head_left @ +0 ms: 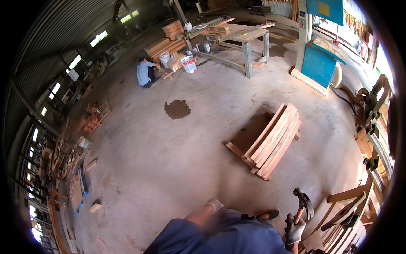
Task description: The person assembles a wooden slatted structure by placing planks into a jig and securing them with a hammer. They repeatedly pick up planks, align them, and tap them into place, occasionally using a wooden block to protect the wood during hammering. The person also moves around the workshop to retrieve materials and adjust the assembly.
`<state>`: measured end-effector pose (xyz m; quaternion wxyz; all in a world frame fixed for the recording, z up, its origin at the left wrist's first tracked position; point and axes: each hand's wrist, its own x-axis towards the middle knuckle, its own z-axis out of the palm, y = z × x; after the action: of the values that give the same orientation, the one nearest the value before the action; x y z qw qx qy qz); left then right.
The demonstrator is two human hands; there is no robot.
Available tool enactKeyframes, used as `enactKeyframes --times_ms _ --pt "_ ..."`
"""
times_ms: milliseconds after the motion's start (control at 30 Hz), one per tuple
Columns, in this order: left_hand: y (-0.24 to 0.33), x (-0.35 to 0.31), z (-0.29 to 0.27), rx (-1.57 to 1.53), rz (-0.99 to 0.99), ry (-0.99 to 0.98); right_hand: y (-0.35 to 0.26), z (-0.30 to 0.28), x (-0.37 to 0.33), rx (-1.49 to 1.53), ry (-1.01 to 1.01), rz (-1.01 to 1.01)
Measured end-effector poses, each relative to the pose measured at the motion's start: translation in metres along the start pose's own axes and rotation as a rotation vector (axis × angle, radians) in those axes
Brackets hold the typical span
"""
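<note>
My right hand (294, 232), in a grey-white glove with dark fingertips, is closed round the wooden handle of a claw hammer (301, 211). The hammer's dark metal head points up and away from me. My left hand (215, 205), in a pale glove, reaches forward past my blue clothing; its fingers are blurred, and I make out nothing in it. A stack of long planks (272, 142) lies on the concrete floor ahead and to the right, apart from both hands, resting across shorter wood pieces.
Wood pieces and clamps on a rack (372, 156) line the right side. A blue machine (317, 63) and a workbench (241, 36) stand farther off. A co-worker (146, 73) squats near buckets (188, 64). Scrap wood (63, 161) lies along the left, and a damp patch (177, 109) marks the floor.
</note>
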<state>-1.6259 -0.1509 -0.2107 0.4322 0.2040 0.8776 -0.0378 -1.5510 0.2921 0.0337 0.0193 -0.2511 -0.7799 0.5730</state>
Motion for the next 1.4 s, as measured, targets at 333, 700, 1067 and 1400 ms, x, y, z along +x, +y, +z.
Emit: enactKeyframes --times_ms 333,700,1067,1400 --pt "0.133 0.064 -0.140 -0.464 -0.100 0.116 -0.004 -0.137 0.102 0.026 0.006 0.069" --pt "0.142 0.258 -0.206 0.567 0.291 -0.239 -0.029 -0.204 0.163 0.019 0.289 0.172" --pt "0.333 0.434 -0.506 1.147 0.759 0.023 -0.048 -0.235 0.223 0.128 0.695 0.433" --pt "0.643 0.477 -0.548 -0.397 0.690 -0.362 -0.024 -0.223 0.184 0.307 1.115 0.681"
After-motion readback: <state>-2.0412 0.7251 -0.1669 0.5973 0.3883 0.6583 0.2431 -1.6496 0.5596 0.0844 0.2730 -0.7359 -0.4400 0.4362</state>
